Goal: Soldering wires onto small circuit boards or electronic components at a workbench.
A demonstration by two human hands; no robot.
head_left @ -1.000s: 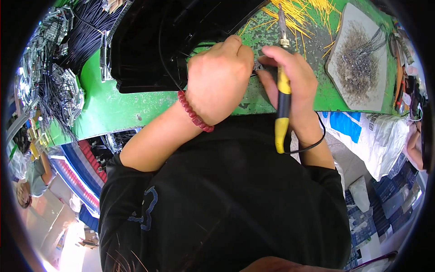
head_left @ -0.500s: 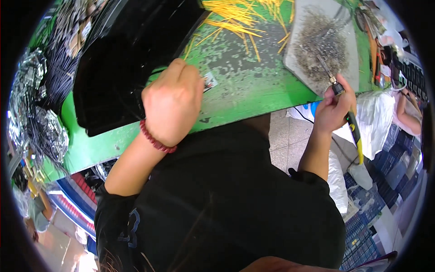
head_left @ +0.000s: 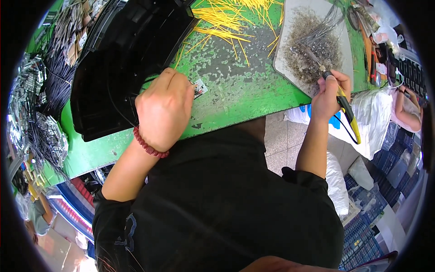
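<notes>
Green bench (head_left: 244, 97); left hand (head_left: 163, 103) curled.

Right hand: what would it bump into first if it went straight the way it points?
Likely the heap of crumbs on the grey slab: the soldering iron in the right hand points there, though whether its tip touches is unclear.

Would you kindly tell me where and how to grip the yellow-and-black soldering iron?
Probably by its long handle, from the near right side, as the right hand does: it slants, with the metal tip pointing away over the grey slab.
</notes>
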